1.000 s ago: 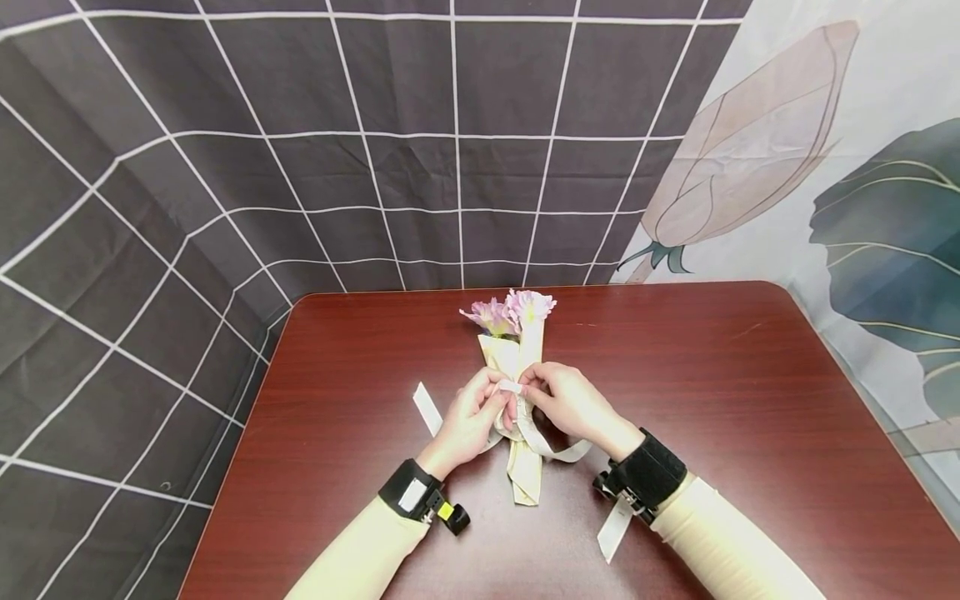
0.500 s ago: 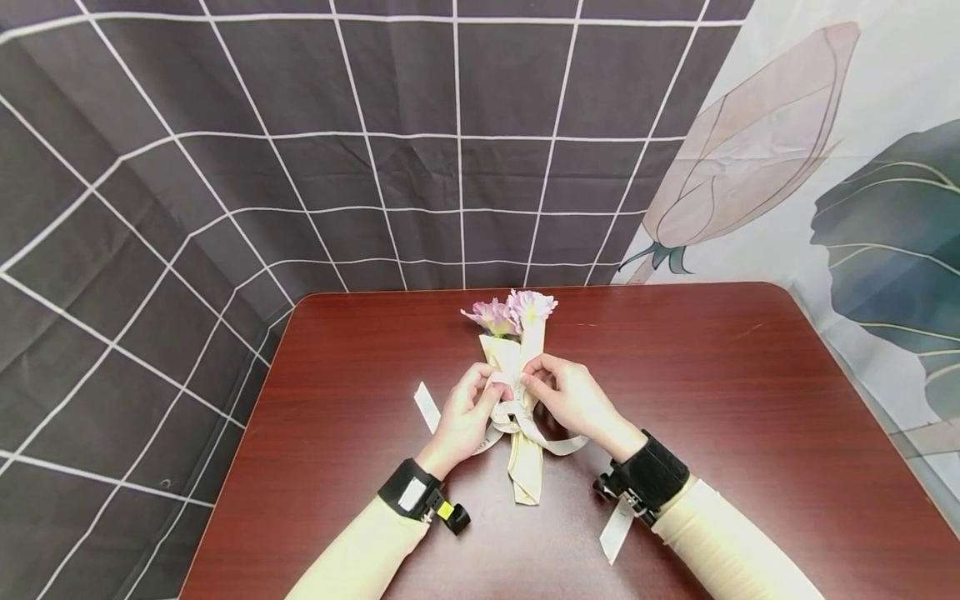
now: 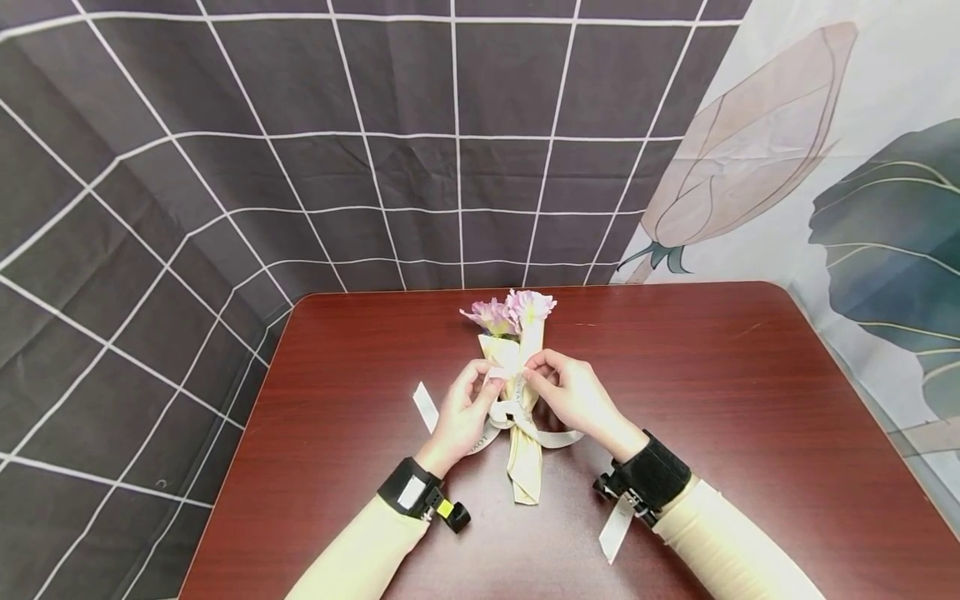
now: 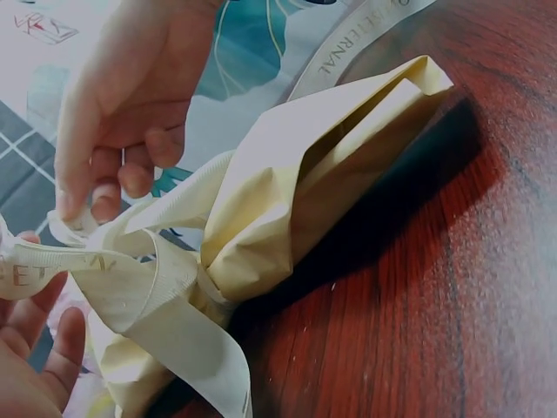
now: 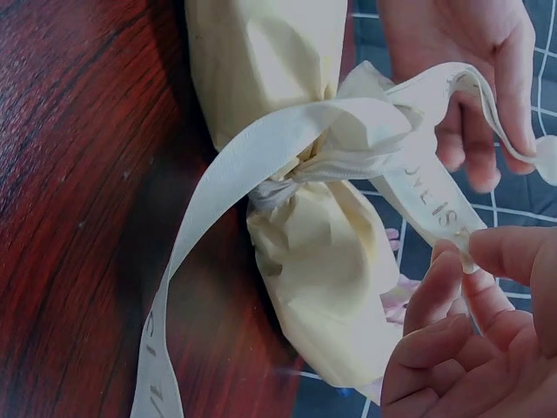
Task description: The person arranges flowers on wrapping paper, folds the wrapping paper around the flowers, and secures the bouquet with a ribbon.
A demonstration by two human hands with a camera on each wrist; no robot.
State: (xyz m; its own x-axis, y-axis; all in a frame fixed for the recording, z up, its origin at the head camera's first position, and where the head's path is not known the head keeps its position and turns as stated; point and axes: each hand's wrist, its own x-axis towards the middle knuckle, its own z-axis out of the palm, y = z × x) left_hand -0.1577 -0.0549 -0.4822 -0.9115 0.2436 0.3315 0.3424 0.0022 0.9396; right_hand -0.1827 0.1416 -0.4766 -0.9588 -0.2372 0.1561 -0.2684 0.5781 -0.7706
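Note:
A small bouquet of pink-purple flowers (image 3: 531, 305), wrapped in cream paper (image 3: 525, 477), lies on the table. White printed ribbon (image 5: 239, 157) is tied around the wrap's narrow middle, with loops at the crossing. My left hand (image 3: 463, 412) pinches one piece of the ribbon between thumb and fingers, left of the bouquet. On the other side, my right hand (image 3: 576, 398) pinches another piece between thumb and index finger, clearest in the right wrist view. Both hands are raised above the wrap. One ribbon tail (image 3: 426, 407) sticks out at left; another (image 3: 617, 529) lies under the right wrist.
The reddish-brown wooden table (image 3: 712, 375) extends around the bouquet. A dark grid-patterned cloth (image 3: 495, 183) hangs behind and at left. A floral-printed cloth (image 3: 787, 167) hangs at right. Each wrist wears a black strap (image 3: 648, 473) with a camera.
My hands have drawn the pinched ribbon pieces slightly apart and away from the knot, toward the flowers. The loop at the middle has become visible and looks smaller. The bouquet stays put.

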